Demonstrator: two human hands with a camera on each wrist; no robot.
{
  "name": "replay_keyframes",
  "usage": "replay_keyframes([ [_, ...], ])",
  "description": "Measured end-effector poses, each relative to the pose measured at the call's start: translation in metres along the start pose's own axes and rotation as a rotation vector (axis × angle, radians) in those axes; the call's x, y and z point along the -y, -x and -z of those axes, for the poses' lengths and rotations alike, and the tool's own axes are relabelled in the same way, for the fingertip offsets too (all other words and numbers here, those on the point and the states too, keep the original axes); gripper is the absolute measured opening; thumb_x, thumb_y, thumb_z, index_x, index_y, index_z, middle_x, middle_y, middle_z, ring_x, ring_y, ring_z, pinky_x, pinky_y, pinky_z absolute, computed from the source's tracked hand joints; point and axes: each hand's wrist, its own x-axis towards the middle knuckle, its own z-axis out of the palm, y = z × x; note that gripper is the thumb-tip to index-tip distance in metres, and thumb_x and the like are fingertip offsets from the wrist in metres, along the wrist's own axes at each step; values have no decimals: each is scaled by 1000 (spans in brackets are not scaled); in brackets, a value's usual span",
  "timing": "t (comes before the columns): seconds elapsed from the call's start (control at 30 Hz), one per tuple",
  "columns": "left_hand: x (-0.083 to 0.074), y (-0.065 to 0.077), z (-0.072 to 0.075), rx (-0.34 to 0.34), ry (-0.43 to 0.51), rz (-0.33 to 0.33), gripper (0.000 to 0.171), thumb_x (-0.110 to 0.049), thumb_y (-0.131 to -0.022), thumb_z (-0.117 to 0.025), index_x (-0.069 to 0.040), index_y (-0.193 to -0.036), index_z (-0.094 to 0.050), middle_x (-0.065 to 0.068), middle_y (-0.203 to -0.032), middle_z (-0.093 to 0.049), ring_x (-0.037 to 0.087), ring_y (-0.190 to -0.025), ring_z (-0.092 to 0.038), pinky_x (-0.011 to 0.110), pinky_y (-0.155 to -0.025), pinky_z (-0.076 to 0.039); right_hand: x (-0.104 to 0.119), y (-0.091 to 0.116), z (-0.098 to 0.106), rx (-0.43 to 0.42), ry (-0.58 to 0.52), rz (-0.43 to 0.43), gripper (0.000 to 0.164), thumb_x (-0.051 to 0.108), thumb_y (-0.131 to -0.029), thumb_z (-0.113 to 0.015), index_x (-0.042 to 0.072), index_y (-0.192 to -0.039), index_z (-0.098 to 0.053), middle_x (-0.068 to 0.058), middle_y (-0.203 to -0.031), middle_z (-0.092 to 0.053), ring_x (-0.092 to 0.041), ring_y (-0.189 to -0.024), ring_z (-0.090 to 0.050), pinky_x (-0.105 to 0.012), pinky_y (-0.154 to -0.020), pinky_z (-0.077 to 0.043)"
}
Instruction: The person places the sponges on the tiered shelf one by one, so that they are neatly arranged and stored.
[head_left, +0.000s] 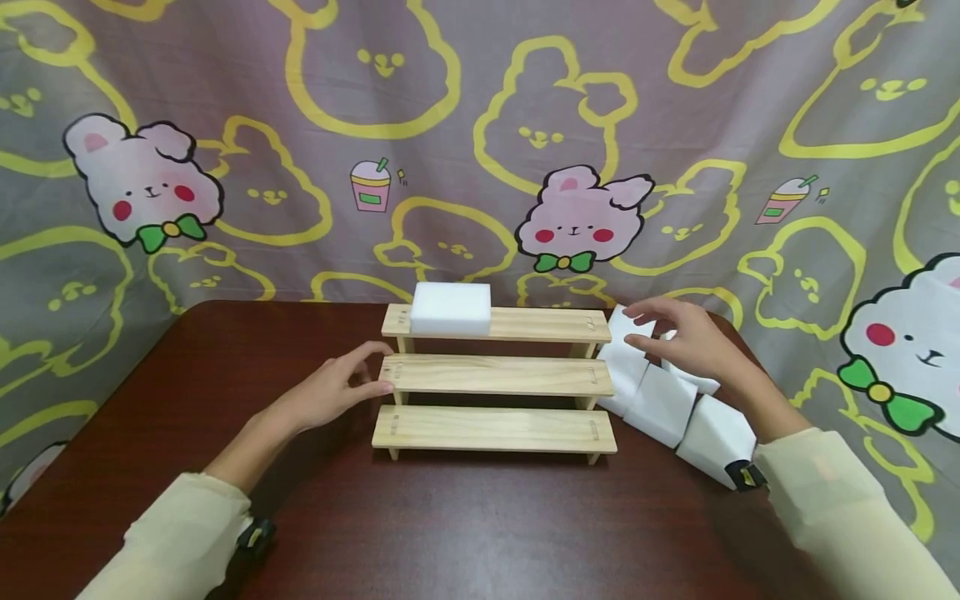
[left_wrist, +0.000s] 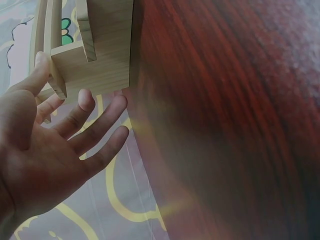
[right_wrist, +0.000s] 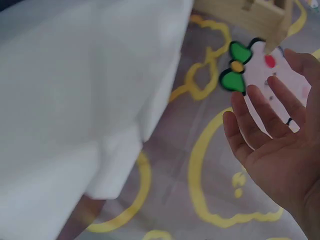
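A three-tier wooden step rack (head_left: 495, 375) stands on the table, with a white foam-like block (head_left: 450, 308) on the left part of its top tier. My left hand (head_left: 330, 387) is at the left end of the middle tier, thumb and index finger at its edge, the other fingers loosely spread in the left wrist view. Whether these fingertips press on the board is hard to tell. My right hand (head_left: 686, 337) hovers over several white blocks (head_left: 660, 404) right of the rack. Its fingers are relaxed and hold nothing in the right wrist view (right_wrist: 280, 145).
A dark reddish-brown table (head_left: 480, 525) bears the rack and blocks. Behind it hangs a grey curtain (head_left: 465, 167) with yellow outlines and cartoon rabbits. The white blocks lie close together, from the rack's right end toward the right forearm.
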Motion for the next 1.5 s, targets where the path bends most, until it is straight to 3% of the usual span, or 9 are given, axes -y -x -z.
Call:
replay_keyframes([
  [0.2, 0, 1, 0, 4, 8, 3, 52, -34, -102, -69, -11, -143, -46, 10, -84, -62, 18, -68, -52, 37, -66, -45, -27, 8, -1, -7, 30, -48, 35, 17, -95, -77, -1, -124, -68, -22, -117, -70, -39, -105, -68, -52, -86, -54],
  [0.37, 1, 1, 0, 10, 21, 0, 52, -35, -102, -68, -11, -143, -46, 12, -85, -63, 18, -67, -52, 37, -66, -44, -48, 15, 0, 10, 48, -134, 40, 20, -97, -75, -4, -127, -66, -27, -126, -66, -45, -113, -64, -59, -89, -52],
  [0.67, 3, -2, 0, 0, 20, -14, 52, -34, -102, -69, -11, -143, -47, 7, -83, -61, 22, -70, -54, 36, -66, -44, -75, 22, 2, -5, 100, -279, 47, 23, -98, -72, -8, -132, -62, -33, -130, -60, -51, -116, -58, -62, -89, -48],
  [0.9, 2, -1, -1, -1, 13, -11, 52, -34, -102, -69, -11, -142, -47, 6, -81, -60, 21, -69, -53, 36, -66, -44, -82, 25, 2, 62, 146, -421, 53, 28, -96, -73, -11, -130, -60, -36, -127, -56, -48, -110, -53, -57, -83, -48],
  [1.33, 0, -1, 0, 0, 11, -8, 50, -31, -102, -69, -11, -142, -47, 4, -81, -60, 19, -68, -53, 36, -66, -45, -89, 24, -4, 125, 126, -429, 64, 36, -89, -82, -12, -128, -63, -39, -137, -49, -54, -124, -46, -68, -96, -43],
  [1.5, 0, -1, -1, 10, 24, -13, 50, -31, -103, -68, -10, -142, -46, 4, -80, -60, 18, -67, -52, 35, -65, -45, -91, 25, -5, 74, 164, -411, 69, 39, -88, -82, -13, -129, -60, -37, -124, -56, -48, -108, -53, -62, -87, -47],
])
